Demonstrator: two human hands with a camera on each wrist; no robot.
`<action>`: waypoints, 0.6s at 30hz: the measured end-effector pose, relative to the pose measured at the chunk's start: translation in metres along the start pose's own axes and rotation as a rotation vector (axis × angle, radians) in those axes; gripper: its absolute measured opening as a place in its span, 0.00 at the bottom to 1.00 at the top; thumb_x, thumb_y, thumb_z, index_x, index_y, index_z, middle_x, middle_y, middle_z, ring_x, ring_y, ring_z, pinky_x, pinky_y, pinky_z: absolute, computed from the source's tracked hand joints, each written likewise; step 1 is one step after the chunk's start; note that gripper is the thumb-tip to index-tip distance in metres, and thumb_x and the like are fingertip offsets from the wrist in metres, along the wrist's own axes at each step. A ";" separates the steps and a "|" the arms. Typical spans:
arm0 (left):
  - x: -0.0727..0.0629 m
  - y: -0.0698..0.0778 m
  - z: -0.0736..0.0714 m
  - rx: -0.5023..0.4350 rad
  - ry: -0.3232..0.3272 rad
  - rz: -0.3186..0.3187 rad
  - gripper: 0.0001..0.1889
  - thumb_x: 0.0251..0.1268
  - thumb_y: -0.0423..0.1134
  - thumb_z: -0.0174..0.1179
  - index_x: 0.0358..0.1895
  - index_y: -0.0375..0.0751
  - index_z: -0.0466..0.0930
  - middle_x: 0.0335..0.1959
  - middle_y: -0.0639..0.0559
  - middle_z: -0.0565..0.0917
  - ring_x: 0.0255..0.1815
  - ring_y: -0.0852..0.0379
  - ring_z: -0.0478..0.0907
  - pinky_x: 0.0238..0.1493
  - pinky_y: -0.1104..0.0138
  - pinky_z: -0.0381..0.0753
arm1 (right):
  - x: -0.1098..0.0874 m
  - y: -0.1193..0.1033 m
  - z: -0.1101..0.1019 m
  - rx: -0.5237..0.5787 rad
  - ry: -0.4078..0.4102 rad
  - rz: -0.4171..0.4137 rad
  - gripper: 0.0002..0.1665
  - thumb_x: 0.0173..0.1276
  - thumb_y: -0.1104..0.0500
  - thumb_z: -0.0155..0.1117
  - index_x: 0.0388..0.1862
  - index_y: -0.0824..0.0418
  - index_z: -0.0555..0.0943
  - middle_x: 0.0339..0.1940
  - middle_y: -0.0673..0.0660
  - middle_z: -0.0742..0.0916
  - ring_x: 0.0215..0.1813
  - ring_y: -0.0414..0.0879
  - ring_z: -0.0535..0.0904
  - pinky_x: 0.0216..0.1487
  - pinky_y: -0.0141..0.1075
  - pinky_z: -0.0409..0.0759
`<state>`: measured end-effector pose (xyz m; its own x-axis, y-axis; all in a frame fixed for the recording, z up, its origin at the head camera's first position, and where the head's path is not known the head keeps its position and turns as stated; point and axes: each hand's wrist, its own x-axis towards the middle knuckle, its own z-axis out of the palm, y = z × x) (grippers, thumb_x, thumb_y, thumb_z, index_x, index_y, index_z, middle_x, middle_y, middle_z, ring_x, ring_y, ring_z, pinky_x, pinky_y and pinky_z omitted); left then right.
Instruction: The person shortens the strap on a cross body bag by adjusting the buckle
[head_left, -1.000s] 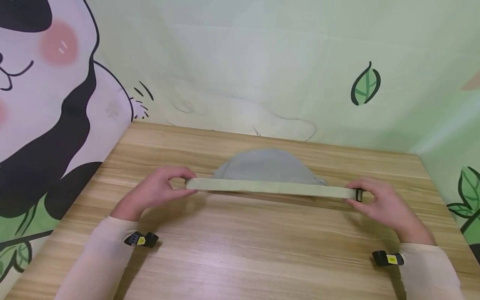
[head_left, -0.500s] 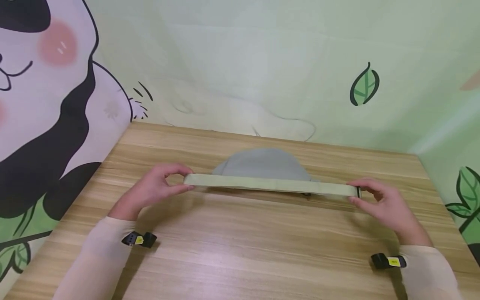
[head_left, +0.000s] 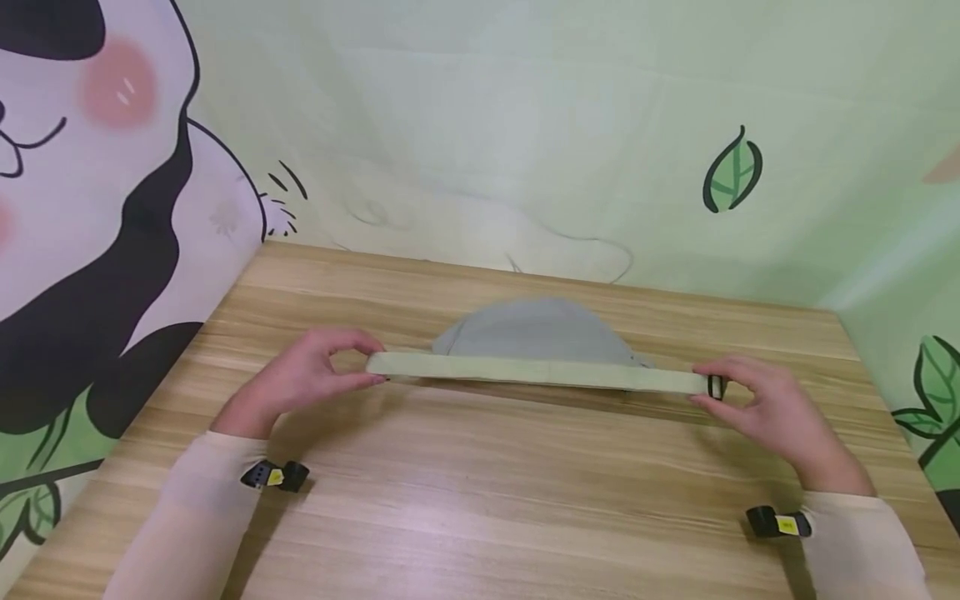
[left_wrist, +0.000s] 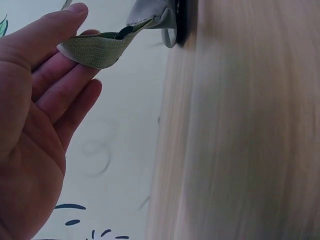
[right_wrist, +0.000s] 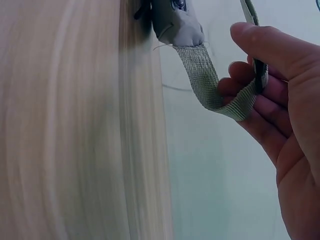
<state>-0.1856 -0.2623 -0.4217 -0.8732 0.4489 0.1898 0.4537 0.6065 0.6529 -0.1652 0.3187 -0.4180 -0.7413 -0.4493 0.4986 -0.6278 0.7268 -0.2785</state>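
Note:
A grey bag [head_left: 536,329] with a rounded outline lies at the back of the table, partly hidden behind its pale green webbing strap [head_left: 517,369]. Stretched almost straight, the strap runs between my two hands. My left hand [head_left: 311,371] pinches its left end between thumb and fingers; in the left wrist view the webbing [left_wrist: 95,52] loops over the fingers. At the other end, my right hand [head_left: 772,412] holds the strap beside a black slider buckle [head_left: 716,387]. The right wrist view shows the webbing [right_wrist: 202,82] coming from the bag's corner [right_wrist: 177,25] and bending round at the fingers.
The wood-grain table [head_left: 480,492] reaches back to a pale green wall hanging [head_left: 487,125] printed with a panda and leaves. A black camera sits on each wrist, the left camera [head_left: 277,477] and the right camera [head_left: 780,523].
Compared with half a second ago, the strap's middle sits slightly lower and the bag's grey top has shifted a little right. Both hands keep their hold at the strap's ends.

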 end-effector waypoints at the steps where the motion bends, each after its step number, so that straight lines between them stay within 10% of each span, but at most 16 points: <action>1: 0.000 0.000 0.000 0.004 -0.006 0.005 0.13 0.63 0.32 0.78 0.50 0.45 0.91 0.51 0.48 0.93 0.56 0.45 0.89 0.60 0.43 0.87 | 0.000 0.000 0.000 -0.010 -0.006 -0.005 0.31 0.42 0.71 0.89 0.49 0.59 0.92 0.44 0.56 0.95 0.46 0.47 0.90 0.60 0.09 0.69; 18: 0.001 -0.002 -0.001 0.120 -0.076 0.027 0.13 0.66 0.33 0.76 0.52 0.42 0.90 0.53 0.46 0.93 0.55 0.46 0.89 0.55 0.49 0.91 | -0.005 0.005 0.000 -0.051 -0.075 -0.018 0.28 0.43 0.66 0.91 0.46 0.54 0.92 0.44 0.52 0.95 0.44 0.53 0.91 0.57 0.11 0.72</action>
<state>-0.1869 -0.2635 -0.4220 -0.8463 0.5121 0.1469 0.4991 0.6654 0.5552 -0.1642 0.3244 -0.4220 -0.7469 -0.4985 0.4400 -0.6296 0.7430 -0.2270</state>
